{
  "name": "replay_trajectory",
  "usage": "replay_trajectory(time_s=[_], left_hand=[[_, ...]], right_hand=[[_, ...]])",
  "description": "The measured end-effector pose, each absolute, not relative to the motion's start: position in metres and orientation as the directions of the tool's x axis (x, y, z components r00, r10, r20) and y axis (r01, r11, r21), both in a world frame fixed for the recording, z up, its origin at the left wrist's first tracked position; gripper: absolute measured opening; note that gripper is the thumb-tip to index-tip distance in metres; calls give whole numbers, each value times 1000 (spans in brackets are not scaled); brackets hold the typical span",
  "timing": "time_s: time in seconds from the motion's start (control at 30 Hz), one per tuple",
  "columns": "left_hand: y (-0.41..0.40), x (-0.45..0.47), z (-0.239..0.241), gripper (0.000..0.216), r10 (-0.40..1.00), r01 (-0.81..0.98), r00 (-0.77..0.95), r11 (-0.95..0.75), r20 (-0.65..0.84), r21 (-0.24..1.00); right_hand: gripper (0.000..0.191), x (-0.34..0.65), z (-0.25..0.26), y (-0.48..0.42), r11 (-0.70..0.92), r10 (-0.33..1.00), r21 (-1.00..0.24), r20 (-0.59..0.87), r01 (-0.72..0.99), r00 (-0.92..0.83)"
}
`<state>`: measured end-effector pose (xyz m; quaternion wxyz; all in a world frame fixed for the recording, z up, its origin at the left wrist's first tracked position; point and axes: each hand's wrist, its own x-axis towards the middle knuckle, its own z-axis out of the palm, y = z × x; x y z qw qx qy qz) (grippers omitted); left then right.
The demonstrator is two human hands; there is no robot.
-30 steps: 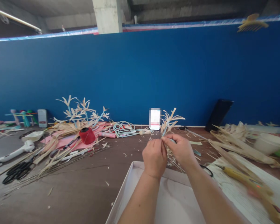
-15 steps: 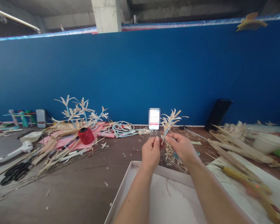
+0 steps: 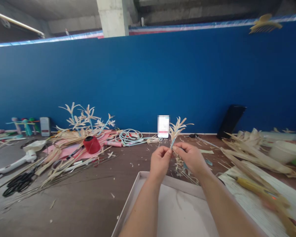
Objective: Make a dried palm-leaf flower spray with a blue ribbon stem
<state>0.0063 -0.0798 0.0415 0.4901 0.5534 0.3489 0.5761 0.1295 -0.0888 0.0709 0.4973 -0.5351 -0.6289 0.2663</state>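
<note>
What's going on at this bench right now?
A person's left hand and right hand meet at the light-blue stem of a pale flower spray, fingers pinching it near its lower end, petals upward. A shallow white box sits below the forearms. Similar flower stems stand off to the left, behind a red spool; a yellow tool lies to the right.
</note>
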Motion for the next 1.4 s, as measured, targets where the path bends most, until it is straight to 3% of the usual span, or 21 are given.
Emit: replay_trajectory(time_s=[0.3, 0.57, 0.77, 1.0, 1.4], left_hand=[[-69, 12, 32, 22, 909, 111, -101, -394, 405, 912], [-41, 20, 23, 21, 865, 168, -246, -407, 438, 898], [-17, 30, 11, 18, 853, 208, -260, -408, 453, 889], [-13, 31, 5, 17, 781, 389, -222, -478, 584, 787], [-13, 30, 3, 14, 743, 531, -231, -445, 628, 722]], right_hand=[[25, 120, 63, -72, 286, 923, -852, 368, 438, 115], [25, 113, 52, -35, 318, 924, -875, 373, 365, 90], [24, 122, 42, -11, 310, 929, -875, 362, 372, 79], [21, 131, 35, -5, 322, 910, -851, 399, 414, 114], [18, 124, 31, -12, 425, 837, -719, 544, 550, 65]])
